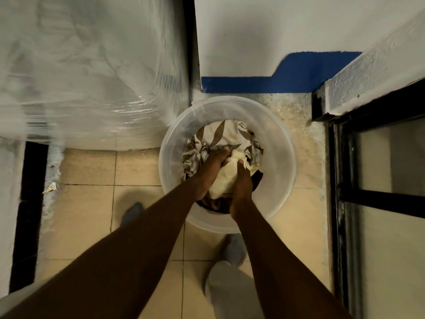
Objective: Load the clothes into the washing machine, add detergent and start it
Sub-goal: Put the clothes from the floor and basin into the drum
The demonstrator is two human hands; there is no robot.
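Note:
A translucent white plastic basin (279,171) stands on the tiled floor and holds a heap of clothes. On top lies a white cloth with brown leaf print (220,134); a cream garment (224,180) sits in the middle, with dark fabric under it. My left hand (210,168) presses into the heap, fingers curled on the cream garment's left side. Gripping the same garment from the right is my right hand (241,187). No washing machine is clearly recognisable in this view.
A large white object wrapped in clear plastic film (92,77) fills the upper left. A white wall with a blue painted band (276,82) stands behind the basin. A black-framed door (368,199) is at the right. My feet (233,248) stand on beige tiles.

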